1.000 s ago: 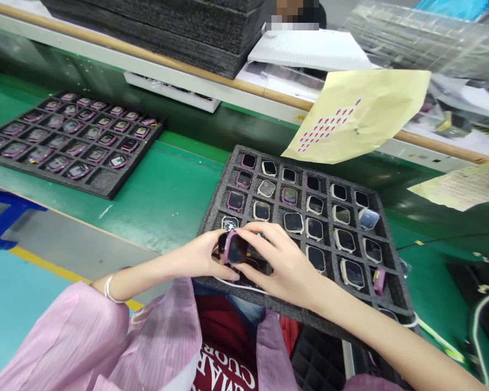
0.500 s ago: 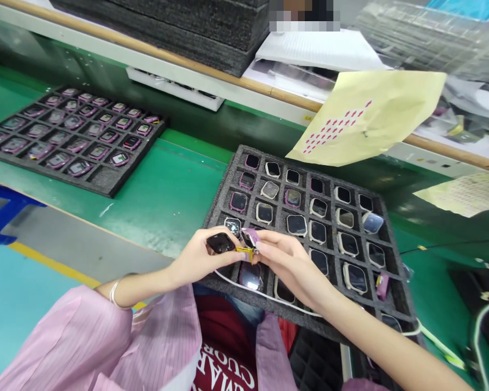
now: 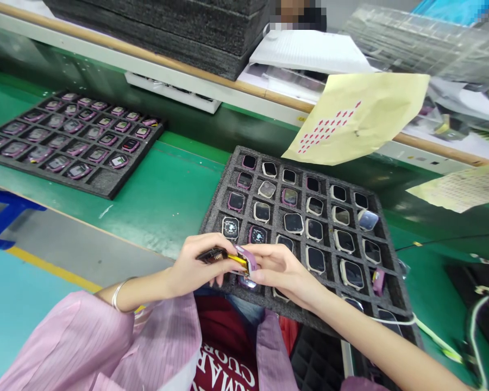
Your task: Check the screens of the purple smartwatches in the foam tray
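Note:
My left hand (image 3: 189, 269) pinches a black watch back part (image 3: 212, 254), now tilted on edge, between thumb and fingers. A yellow flex cable (image 3: 238, 260) runs from it toward a purple watch case (image 3: 249, 259). That case is gripped by the fingertips of my right hand (image 3: 283, 269), its open side facing the black part. Both hands are close together over the near left of a grey foam tray (image 3: 222, 190). In the tray sit purple and cream watches; a cream watch (image 3: 230, 228) and a purple watch (image 3: 258, 235) have lit screens.
Another foam tray (image 3: 110, 184) of purple watches lies to the left on the green bench (image 3: 171, 179). Yellow paper sheets (image 3: 362, 119) hang from the shelf edge above the near tray. A white cable (image 3: 391, 321) crosses the tray's right front. Black foam stacks (image 3: 167, 32) stand on the shelf.
The black part has turned from lying face-up to standing on edge near the purple case. My hands have lowered slightly, uncovering the lit purple watch. The white cable's stretch beneath them no longer shows.

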Action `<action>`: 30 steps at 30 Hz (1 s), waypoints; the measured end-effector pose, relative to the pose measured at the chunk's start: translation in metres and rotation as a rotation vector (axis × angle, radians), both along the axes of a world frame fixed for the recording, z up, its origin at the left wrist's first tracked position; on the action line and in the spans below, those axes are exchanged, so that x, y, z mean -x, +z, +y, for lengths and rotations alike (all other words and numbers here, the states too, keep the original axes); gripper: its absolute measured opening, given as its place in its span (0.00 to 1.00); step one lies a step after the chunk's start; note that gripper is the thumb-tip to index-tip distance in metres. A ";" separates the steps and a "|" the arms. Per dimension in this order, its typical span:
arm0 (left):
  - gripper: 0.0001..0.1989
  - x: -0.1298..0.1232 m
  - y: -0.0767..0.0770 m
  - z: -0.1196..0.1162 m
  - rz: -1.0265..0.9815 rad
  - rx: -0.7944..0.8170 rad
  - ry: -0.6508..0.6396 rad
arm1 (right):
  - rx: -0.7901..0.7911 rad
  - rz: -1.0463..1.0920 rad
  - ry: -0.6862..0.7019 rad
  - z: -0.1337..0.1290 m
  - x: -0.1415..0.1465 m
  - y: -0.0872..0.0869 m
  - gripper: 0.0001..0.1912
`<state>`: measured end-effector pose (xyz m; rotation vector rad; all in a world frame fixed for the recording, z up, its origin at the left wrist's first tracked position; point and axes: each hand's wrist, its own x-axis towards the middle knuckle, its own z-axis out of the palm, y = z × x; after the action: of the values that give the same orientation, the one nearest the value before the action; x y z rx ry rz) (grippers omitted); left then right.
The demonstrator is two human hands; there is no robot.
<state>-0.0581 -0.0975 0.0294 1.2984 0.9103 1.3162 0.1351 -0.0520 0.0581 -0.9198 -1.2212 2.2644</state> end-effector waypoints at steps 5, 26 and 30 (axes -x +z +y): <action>0.17 0.004 0.002 0.008 0.087 0.156 0.007 | -0.071 0.055 0.040 -0.001 -0.001 -0.007 0.23; 0.24 -0.005 0.005 0.004 0.183 0.225 -0.279 | -0.650 0.064 0.097 -0.016 0.009 -0.009 0.18; 0.22 -0.009 0.001 0.001 0.085 0.302 -0.277 | -0.457 -0.024 0.103 -0.018 0.008 -0.011 0.27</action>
<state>-0.0490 -0.0965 0.0306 1.1993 0.9115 0.8774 0.1275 -0.0703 0.0474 -0.7222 -1.7336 1.9210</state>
